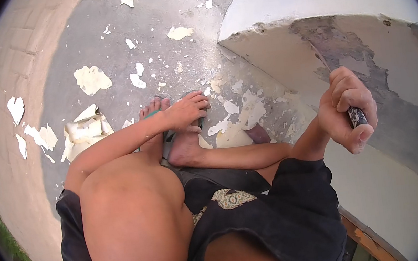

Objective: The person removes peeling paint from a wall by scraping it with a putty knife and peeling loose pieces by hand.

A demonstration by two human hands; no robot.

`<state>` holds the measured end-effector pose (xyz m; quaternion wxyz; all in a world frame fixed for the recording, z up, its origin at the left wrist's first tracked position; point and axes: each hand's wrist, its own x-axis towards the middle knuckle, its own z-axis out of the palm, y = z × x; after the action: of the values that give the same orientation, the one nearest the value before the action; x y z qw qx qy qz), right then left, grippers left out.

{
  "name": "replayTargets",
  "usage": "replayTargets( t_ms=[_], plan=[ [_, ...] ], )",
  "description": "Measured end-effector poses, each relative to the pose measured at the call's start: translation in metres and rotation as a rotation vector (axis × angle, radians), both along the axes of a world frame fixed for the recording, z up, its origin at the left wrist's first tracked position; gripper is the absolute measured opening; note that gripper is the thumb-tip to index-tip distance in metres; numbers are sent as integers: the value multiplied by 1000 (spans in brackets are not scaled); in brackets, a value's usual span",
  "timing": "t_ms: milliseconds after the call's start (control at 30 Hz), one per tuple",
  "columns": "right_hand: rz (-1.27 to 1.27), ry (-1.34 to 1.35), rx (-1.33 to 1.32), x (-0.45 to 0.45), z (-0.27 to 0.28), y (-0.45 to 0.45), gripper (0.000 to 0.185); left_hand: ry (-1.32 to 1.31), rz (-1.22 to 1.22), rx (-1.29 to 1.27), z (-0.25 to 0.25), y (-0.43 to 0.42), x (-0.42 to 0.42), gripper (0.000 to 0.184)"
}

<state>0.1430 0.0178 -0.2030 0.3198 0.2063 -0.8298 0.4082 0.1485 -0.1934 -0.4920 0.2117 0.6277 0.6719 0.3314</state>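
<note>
My right hand (348, 107) is wrapped around the dark, paint-speckled handle of a scraper (357, 116). Its thin blade is seen nearly edge-on, and the tip points up at the wall (381, 56), by a rough grey patch (330, 39) where the pale paint has come away. I cannot tell whether the tip touches the wall. My left hand (186, 112) lies over my foot near the toes, fingers stretched and a little apart, holding no tool.
Flakes of cream paint (92, 80) are scattered over the grey concrete floor (102, 8). A crumpled heap of larger peelings (85, 131) lies left of my feet. Paler paving (12, 80) runs along the left, with grass (13, 240) beyond. A wooden edge (370, 236) shows at lower right.
</note>
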Motion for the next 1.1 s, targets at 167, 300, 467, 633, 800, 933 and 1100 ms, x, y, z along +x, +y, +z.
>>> replayTargets(
  t_ms=[167,300,467,633,800,933,1100],
  plan=[
    [126,26,-49,3,12,2,66,4,-21,-8,-2,5,-3,48],
    [-150,-121,-44,-10,-5,4,67,-10,-12,25,-3,3,-2,49],
    [-27,10,-33,-3,-6,-5,68,-7,-10,-8,-1,0,-4,48],
    [-14,-12,-27,-3,-4,-5,68,-12,-3,55,-5,2,-2,48],
    [-142,-105,89,-5,-4,-4,66,-12,-15,3,-2,6,-1,48],
    [107,14,10,6,4,4,67,0,1,-3,2,3,-3,48],
    [93,30,-5,5,3,1,67,-16,0,16,-3,5,-3,48]
  ],
)
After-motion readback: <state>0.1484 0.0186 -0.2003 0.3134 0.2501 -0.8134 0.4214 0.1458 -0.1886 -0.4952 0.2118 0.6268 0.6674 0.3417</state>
